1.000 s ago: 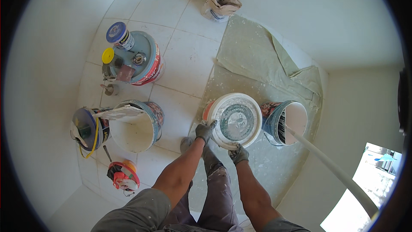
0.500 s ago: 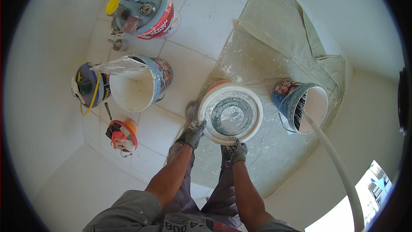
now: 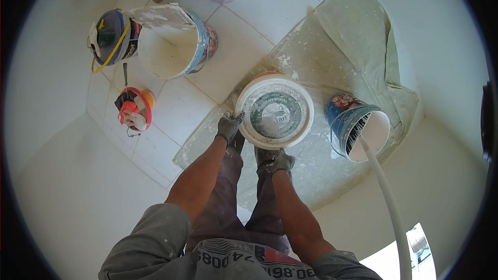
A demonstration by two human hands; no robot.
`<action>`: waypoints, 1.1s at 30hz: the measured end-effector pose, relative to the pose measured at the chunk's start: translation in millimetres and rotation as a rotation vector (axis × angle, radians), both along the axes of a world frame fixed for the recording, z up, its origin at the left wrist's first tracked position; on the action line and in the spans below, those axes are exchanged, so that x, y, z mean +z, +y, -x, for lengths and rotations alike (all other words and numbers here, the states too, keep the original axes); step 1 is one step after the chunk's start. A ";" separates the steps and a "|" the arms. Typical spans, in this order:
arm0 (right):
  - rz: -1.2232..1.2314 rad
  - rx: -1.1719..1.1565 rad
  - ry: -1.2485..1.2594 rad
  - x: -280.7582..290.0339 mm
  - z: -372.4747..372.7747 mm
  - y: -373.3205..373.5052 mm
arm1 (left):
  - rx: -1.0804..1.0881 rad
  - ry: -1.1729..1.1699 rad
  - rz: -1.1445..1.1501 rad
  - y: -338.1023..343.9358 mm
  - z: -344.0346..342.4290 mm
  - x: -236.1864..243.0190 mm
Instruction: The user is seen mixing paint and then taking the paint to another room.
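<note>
A pail with a round white lid (image 3: 276,114) stands in front of my legs, its lid marked with a worn green circle and smeared with pale splatter. My left hand (image 3: 229,127), in a dark grey glove, is closed on the left edge of its rim. On the near edge, slightly right of middle, my right hand (image 3: 282,162) grips in a matching glove. Both sets of fingertips are partly hidden at the rim. Orange-red shows on the pail's far side below the lid.
A paint-spattered drop sheet (image 3: 358,26) covers the tiles, bunched at right. On it stands a blue bucket (image 3: 340,124) holding a long pale pole (image 3: 386,192). At left are an open tub (image 3: 168,57), a purple-lidded bucket (image 3: 111,36) and a small red container (image 3: 148,106) of tools.
My view has tilted and turned, so the tubs at left sit higher in the picture. Both hands keep their hold on the pail's rim.
</note>
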State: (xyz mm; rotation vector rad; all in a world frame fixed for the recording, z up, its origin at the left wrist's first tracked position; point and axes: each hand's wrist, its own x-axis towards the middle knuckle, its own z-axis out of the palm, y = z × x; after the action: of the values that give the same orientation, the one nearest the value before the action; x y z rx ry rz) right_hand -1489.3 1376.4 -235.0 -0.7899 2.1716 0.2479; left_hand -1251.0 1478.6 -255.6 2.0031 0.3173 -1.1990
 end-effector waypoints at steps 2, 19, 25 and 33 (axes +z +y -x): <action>0.202 0.306 0.005 24.2 -27.6 -8.8 | 0.126 -0.024 0.042 10.5 4.5 3.7; 0.134 2.776 -0.484 19.4 -298.2 -66.5 | 0.906 0.133 0.451 12.7 34.9 12.2; 0.105 2.901 -0.605 17.2 -303.9 -64.8 | 0.919 0.118 0.492 13.9 37.9 0.9; -0.102 2.946 -0.349 17.3 -316.9 -68.0 | 0.217 0.254 0.012 13.7 -32.7 19.3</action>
State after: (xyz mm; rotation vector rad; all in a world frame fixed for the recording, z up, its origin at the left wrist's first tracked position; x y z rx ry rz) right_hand -1172.4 1308.4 -217.7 -2.6596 -0.8663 1.2017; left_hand -1218.3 1492.3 -236.3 1.7549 0.6357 -1.3109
